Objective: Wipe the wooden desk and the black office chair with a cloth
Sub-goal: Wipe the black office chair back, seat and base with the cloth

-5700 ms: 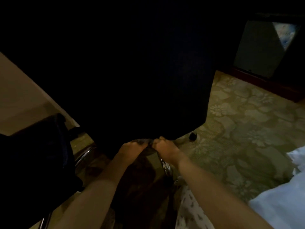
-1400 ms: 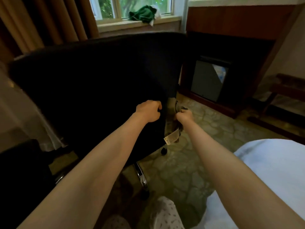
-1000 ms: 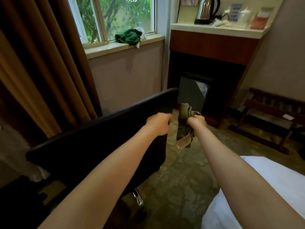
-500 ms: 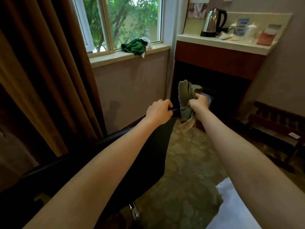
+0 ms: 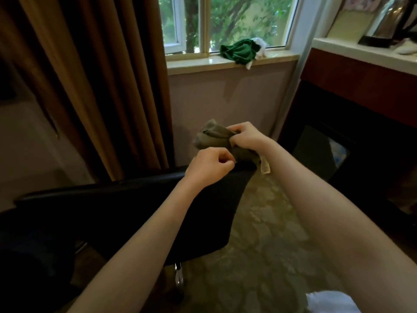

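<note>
R hand grips bunched olive cloth, fingers curled over its top fold; cloth is held in air above top-right corner of black office chair, pale tag hanging under the wrist. L hand curled, fingertips at cloth's lower part, just over chair's top edge; pinching cloth or not: cannot tell. Chair back stands btwn person and window wall, L forearm crossing it; chrome leg shows below. Brown curtain behind chair, left. Green rag on windowsill. Right: counter w/ kettle, dark cabinet beneath. Patterned carpet; white fabric at bottom edge.
</note>
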{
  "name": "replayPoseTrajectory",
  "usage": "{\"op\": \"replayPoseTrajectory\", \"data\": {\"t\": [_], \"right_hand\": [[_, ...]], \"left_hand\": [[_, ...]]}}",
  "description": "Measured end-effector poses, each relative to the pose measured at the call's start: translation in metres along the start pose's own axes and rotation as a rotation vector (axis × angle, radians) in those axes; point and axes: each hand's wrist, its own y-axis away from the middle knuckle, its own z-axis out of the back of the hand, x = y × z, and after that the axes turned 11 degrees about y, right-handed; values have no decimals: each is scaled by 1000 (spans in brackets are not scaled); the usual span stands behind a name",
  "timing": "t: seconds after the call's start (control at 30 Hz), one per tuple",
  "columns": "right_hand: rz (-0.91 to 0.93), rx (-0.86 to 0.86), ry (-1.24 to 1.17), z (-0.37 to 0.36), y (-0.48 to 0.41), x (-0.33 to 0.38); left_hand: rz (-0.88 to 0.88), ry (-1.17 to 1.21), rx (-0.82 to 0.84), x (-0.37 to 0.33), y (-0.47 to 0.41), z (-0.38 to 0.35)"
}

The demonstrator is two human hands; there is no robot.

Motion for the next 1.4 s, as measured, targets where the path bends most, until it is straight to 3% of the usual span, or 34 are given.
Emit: {"op": "replayPoseTrajectory", "data": {"t": [0.13, 0.3, 0.53, 0.73, 0.87, 1.1, 1.2, 1.4], "right_hand": [[69, 316, 206, -9, -21, 1], [84, 429, 221, -10, -42, -8], [152, 648, 341, -12, -72, -10], [279, 794, 198, -5, -93, -34], [351, 746, 126, -9, -98, -34], [430, 759, 64, -30, -98, -4], [450, 755, -65, -41, -92, 7], [716, 828, 113, -54, -99, 13]], "left_hand": [[124, 108, 53, -3, -17, 7], [306, 221, 131, -1, -36, 10], [394, 219, 64, 0, -36, 7], [363, 75, -169, -17, -32, -3], [377, -158, -401, -22, -33, -10], [530, -150, -798, -18, -30, -18], [604, -224, -840, -20, -35, -15], [609, -312, -963, -13, -34, -18]]}}
